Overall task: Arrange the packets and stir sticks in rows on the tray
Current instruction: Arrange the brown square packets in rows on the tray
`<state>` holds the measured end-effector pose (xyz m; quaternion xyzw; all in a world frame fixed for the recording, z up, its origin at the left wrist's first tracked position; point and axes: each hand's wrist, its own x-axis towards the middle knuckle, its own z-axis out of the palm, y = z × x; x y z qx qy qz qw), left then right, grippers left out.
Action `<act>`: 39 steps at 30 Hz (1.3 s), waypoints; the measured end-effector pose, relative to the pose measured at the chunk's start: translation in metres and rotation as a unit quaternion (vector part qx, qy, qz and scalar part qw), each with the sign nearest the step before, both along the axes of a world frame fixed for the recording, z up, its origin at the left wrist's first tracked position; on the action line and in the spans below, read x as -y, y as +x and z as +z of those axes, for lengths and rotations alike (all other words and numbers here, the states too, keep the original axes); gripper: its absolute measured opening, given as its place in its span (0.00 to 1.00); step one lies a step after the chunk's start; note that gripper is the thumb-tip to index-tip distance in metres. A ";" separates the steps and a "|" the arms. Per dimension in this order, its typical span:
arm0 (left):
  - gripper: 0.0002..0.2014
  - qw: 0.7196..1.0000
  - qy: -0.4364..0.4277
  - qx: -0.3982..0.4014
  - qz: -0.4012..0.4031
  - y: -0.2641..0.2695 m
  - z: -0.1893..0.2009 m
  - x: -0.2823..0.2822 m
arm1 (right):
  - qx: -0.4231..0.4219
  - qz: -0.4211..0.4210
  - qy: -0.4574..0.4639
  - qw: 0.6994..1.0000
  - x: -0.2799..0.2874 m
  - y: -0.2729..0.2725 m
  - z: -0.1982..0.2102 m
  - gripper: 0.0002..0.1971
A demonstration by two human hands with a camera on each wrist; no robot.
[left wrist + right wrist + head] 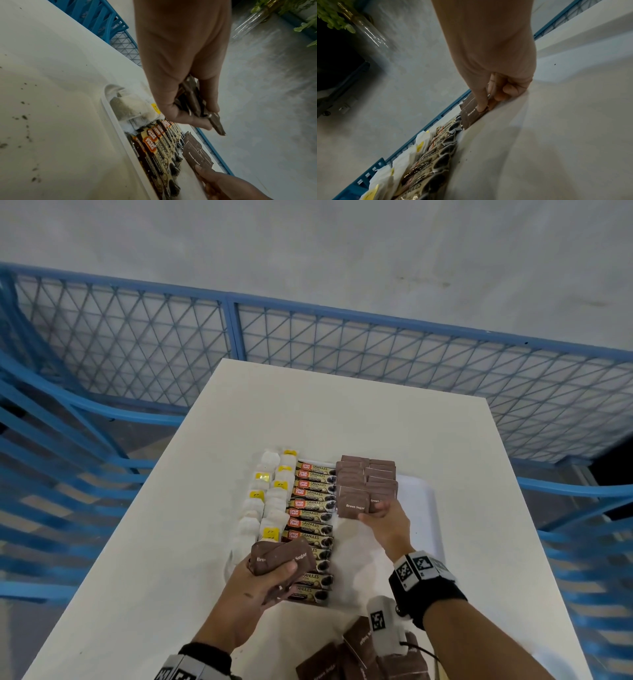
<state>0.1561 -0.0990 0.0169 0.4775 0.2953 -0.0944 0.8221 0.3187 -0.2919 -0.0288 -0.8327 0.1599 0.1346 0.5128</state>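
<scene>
The head view is evenly and softly lit, its edges bowed and the blue fence [582, 559] smeared at the sides. Both wrist views are dim and grainy; my left hand [181, 56] looms soft and close, and faint shadows cross the table [556, 135].

Packet rows [313, 508] filling white tray [423, 498]

On the tray [423, 491], tea bags [270, 501] lie left, coffee sticks [313, 508] middle, sugar packets [366, 477] right.

Head view: high, looking down the table [342, 419]. Wrist views: low, close, sharing the tray [118, 136].
</scene>
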 end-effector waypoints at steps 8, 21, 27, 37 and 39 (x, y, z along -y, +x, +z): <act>0.19 1.000 0.024 -0.008 0.009 0.003 -0.002 0.001 | 0.037 0.006 -0.011 0.999 -0.002 -0.001 -0.005 0.22; 0.23 0.999 0.030 0.010 -0.020 0.003 0.000 0.011 | -0.043 0.288 0.182 0.939 -0.025 -0.084 0.055 0.03; 0.11 0.999 -0.005 0.019 -0.028 0.003 0.005 0.015 | -0.060 0.260 0.215 0.940 -0.022 -0.087 0.046 0.05; 0.15 0.999 -0.003 0.026 -0.031 0.001 0.004 0.013 | -0.022 0.115 0.166 0.979 0.024 -0.047 0.042 0.05; 0.15 0.999 0.002 0.027 -0.032 0.001 0.004 0.013 | -0.009 0.067 0.117 0.991 0.036 -0.032 0.035 0.04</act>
